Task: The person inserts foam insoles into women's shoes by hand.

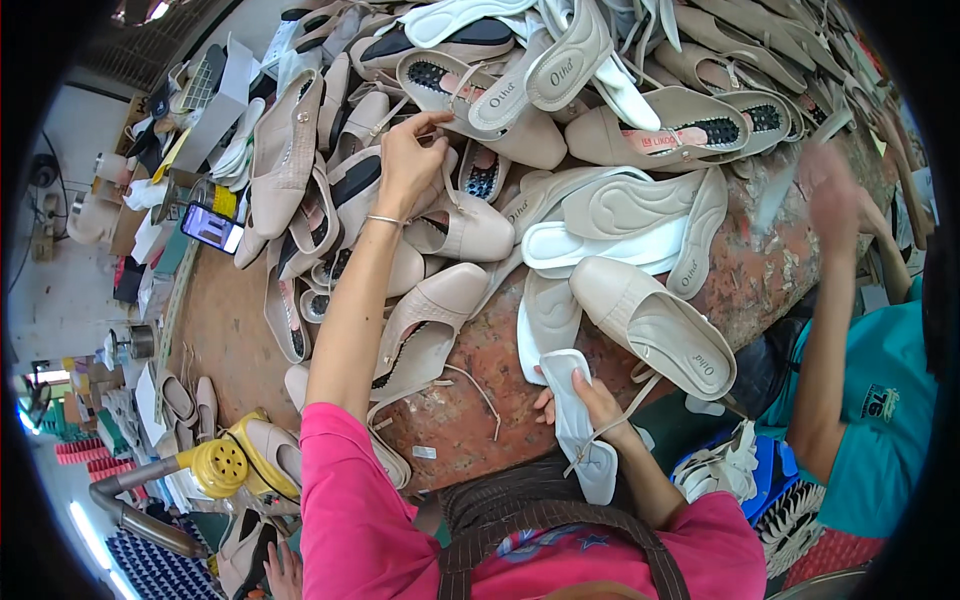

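Observation:
My left hand point(412, 155) reaches over the heap, its fingers pinched on the side of a beige slingback shoe point(535, 140) with a black-dotted inner sole. Low at the table's front edge, my right hand point(597, 405) grips a white insole point(570, 410), thumb on top and fingers beneath. Just beyond that hand a beige square-toed shoe point(615, 285) lies at the edge. Its thin strap hangs down across my wrist and the insole. Several loose insoles point(640, 210), white and beige, are stacked behind this shoe.
Many beige shoes point(280, 160) crowd the worn reddish table point(450, 420). At left are a phone point(212, 230) and a yellow lamp-like fixture point(218, 468). A co-worker in a teal shirt point(850, 400) stands at right, one hand point(828, 190) blurred. A blue crate point(780, 462) holds pale pieces.

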Demonstrator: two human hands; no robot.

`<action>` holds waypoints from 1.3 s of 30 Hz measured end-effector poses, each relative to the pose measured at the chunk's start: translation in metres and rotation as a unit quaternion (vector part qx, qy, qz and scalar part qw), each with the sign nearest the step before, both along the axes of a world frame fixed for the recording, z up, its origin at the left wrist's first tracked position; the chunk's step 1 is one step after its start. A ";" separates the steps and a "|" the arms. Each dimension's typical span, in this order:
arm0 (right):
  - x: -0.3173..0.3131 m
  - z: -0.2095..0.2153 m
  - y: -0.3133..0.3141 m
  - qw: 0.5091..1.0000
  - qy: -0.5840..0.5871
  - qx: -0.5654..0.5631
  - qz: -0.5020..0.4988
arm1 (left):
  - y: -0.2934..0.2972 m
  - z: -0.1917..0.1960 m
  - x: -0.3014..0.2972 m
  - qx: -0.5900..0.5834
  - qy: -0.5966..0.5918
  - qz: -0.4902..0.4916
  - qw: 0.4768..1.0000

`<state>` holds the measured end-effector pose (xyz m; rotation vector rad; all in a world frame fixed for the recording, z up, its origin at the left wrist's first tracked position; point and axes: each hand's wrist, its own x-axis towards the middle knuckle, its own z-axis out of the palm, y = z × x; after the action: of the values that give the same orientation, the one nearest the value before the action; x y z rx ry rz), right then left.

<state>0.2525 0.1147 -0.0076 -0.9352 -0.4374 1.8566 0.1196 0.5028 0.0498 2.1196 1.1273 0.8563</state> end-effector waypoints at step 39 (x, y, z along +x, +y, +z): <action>0.032 0.005 -0.051 0.978 -0.174 0.012 0.118 | -0.410 0.035 -0.119 0.069 0.138 0.104 0.982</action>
<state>0.2845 0.0636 -0.0026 -1.2421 -0.8124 1.8947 0.0011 0.0931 0.0845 2.3164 1.4927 0.7656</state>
